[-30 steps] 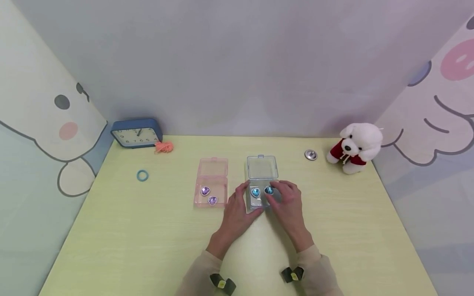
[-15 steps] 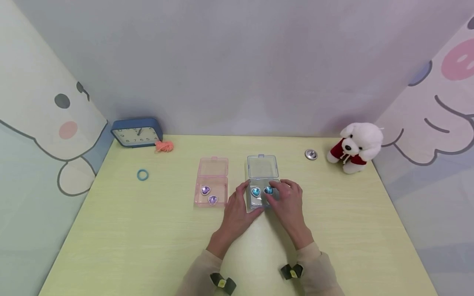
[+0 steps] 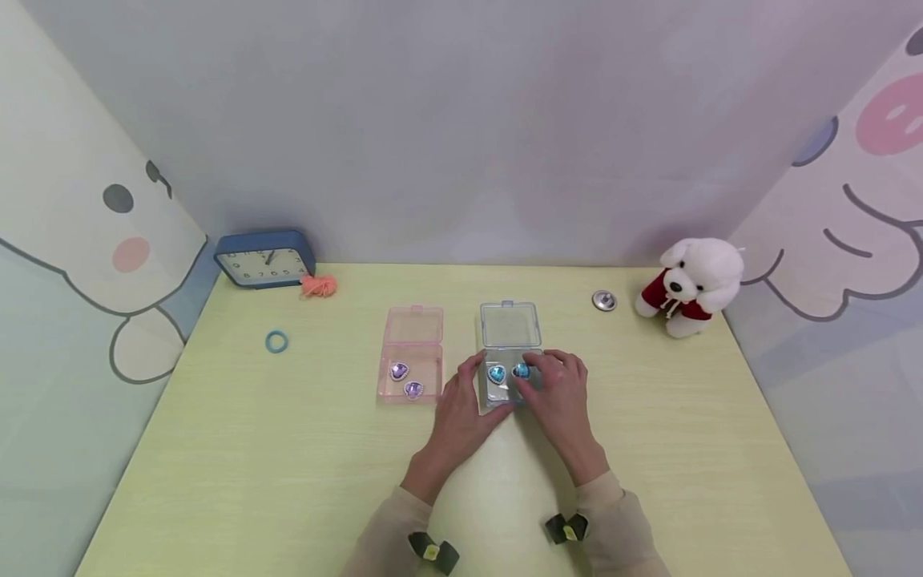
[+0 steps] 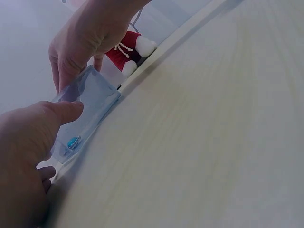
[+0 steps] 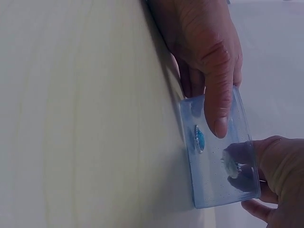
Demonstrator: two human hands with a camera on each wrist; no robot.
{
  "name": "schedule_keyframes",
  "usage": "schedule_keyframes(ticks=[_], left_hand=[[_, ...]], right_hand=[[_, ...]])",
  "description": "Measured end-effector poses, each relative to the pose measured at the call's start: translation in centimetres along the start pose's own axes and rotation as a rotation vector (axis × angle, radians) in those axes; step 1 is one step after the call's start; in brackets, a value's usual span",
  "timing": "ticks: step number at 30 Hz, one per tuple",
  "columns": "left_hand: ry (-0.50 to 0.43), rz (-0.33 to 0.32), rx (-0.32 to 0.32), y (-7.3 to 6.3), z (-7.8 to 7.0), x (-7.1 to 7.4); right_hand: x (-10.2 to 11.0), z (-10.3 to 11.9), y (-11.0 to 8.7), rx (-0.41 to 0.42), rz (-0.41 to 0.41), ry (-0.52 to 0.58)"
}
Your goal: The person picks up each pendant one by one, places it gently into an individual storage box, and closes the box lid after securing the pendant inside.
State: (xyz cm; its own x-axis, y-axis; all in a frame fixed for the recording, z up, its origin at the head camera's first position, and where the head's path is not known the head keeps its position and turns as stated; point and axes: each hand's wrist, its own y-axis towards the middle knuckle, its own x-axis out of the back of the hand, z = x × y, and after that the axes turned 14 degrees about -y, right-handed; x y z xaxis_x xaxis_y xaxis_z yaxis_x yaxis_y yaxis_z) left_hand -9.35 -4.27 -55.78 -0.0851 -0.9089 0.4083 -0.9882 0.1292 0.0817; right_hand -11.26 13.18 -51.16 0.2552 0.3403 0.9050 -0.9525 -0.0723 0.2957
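Observation:
A clear blue plastic box (image 3: 497, 394) stands on the table with its lid (image 3: 510, 325) folded back. My left hand (image 3: 461, 417) grips it at the left side, thumb pressed along the front wall. Inside lie two heart-shaped blue gems with sparkly rims. The left gem (image 3: 496, 374) rests on the box floor. My right hand (image 3: 561, 401) reaches in from the right and pinches the right gem (image 3: 521, 370) between thumb and fingers. Through the box wall in the right wrist view, that pinched gem (image 5: 232, 164) stands on edge; the fingers partly hide it.
To the left sits an open pink box (image 3: 411, 398) holding two purple heart gems (image 3: 400, 371). Farther back are a blue clock (image 3: 265, 260), coral yarn (image 3: 319, 286) and a blue ring-shaped band (image 3: 277, 341). A round silver piece (image 3: 604, 300) and a white plush dog (image 3: 692, 280) stand back right.

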Motion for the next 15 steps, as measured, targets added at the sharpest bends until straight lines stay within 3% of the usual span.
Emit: schedule_keyframes(ticks=[15], left_hand=[[0.010, 0.002, 0.004, -0.01, -0.17, 0.03]], right_hand=[[-0.01, 0.03, -0.03, -0.003, 0.005, 0.035]])
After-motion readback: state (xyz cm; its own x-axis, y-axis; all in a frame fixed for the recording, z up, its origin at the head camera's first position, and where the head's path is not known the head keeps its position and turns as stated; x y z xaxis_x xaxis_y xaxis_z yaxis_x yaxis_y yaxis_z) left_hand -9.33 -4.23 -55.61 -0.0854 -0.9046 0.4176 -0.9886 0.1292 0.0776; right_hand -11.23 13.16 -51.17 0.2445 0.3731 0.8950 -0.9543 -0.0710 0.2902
